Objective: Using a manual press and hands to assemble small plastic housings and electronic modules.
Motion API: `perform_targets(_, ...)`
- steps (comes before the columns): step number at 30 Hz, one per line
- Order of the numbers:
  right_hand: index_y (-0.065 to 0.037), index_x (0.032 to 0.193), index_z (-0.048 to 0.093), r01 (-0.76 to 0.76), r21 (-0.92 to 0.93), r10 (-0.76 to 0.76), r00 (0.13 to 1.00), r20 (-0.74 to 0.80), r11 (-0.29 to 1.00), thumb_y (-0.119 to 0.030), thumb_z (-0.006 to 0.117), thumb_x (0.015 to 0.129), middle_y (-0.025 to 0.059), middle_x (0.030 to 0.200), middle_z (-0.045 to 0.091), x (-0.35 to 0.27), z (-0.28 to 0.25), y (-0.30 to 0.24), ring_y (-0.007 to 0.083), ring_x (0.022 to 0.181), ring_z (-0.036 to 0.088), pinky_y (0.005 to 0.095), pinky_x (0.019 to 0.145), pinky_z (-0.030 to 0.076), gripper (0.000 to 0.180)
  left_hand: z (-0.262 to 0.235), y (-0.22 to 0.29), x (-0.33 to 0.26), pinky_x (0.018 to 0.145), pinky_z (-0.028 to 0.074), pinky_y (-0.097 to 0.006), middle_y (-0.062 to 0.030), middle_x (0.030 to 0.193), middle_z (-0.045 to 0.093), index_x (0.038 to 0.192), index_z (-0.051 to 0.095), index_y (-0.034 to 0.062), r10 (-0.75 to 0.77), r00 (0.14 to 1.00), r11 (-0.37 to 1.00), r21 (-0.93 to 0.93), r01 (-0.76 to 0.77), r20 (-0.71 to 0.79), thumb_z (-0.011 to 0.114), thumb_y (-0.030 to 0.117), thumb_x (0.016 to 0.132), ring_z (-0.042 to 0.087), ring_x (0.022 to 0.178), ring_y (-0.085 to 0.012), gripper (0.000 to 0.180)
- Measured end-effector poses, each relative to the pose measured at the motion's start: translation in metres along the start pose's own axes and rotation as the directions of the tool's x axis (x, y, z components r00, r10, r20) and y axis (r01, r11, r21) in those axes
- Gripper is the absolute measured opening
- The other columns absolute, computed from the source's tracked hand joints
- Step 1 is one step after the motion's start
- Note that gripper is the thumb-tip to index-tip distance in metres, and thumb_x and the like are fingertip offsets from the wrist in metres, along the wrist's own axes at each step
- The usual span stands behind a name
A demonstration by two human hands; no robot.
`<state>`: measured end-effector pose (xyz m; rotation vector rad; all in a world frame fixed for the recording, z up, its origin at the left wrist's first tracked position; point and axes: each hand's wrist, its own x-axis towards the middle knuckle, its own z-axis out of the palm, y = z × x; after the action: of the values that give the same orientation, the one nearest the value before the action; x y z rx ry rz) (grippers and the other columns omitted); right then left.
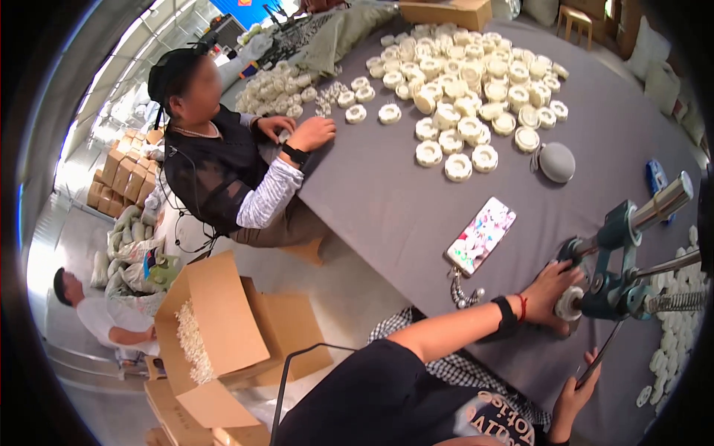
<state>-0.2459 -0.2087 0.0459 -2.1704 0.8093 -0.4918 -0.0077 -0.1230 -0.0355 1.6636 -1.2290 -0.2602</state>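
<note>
My left hand (547,296), with a black band and a red bracelet at the wrist, reaches to a green and steel hand press (617,256). Its fingers and thumb close around a white round plastic part (570,303) under the press. At the lower right, my right hand (576,401) is closed on a thin dark lever (604,351) that rises toward the press. Some of its fingers are hidden by the frame's lower edge and the hand itself.
White round parts (468,70) pile at the table's far side; more (673,349) lie right of the press. A phone (482,236) with a beaded strap and a grey rounded device (556,163) lie nearby. A co-worker (223,156) sits at the left edge, beside open cartons (223,312).
</note>
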Motion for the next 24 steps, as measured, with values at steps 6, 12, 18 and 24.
perform_targets(6,0.007,0.125,0.047,0.036,-0.024,-0.035,0.998,0.045,0.999,0.007,0.038,0.067,0.0189,0.127,0.054,0.002,-0.005,-0.001,0.0298,0.123,0.048,0.0388,0.103,0.036,0.058,-0.005,-0.001,0.006,0.108,0.020,-0.055,-0.0159,0.138,0.040,0.124,0.049,0.0093,0.023,1.000,1.000,0.003,-0.023,-0.008,0.085,0.041,0.048,0.026,0.133,-0.0426,0.090)
perform_targets(12,0.007,0.120,0.049,-0.156,0.288,0.138,0.987,0.082,0.945,0.009,0.037,0.072,0.0193,0.113,0.060,0.004,0.003,-0.003,0.0284,0.110,0.058,0.0381,0.099,0.042,0.050,-0.012,0.001,0.013,0.108,0.020,-0.056,-0.0129,0.135,0.043,0.116,0.053,0.0147,0.024,0.999,1.000,-0.019,-0.024,-0.046,0.087,0.040,0.045,0.027,0.132,-0.0434,0.082)
perform_targets(18,0.006,0.119,0.050,-0.263,0.327,0.242,0.965,0.104,0.908,0.010,0.037,0.073,0.0164,0.101,0.062,-0.005,-0.001,0.000,0.0234,0.094,0.062,0.0358,0.089,0.049,0.048,-0.002,0.006,0.004,0.107,0.021,-0.056,-0.0125,0.134,0.044,0.117,0.053,0.0158,0.002,1.000,1.000,-0.017,-0.002,-0.012,0.087,0.039,0.045,0.027,0.132,-0.0434,0.082)
perform_targets(24,0.006,0.118,0.051,-0.224,0.365,0.197,0.974,0.111,0.904,0.009,0.037,0.073,0.0157,0.097,0.062,0.001,0.003,-0.012,0.0221,0.090,0.062,0.0349,0.087,0.049,0.047,-0.011,0.005,0.006,0.108,0.020,-0.055,-0.0127,0.138,0.042,0.120,0.051,0.0147,0.000,1.000,1.000,-0.007,0.000,0.000,0.086,0.038,0.047,0.026,0.133,-0.0424,0.084)
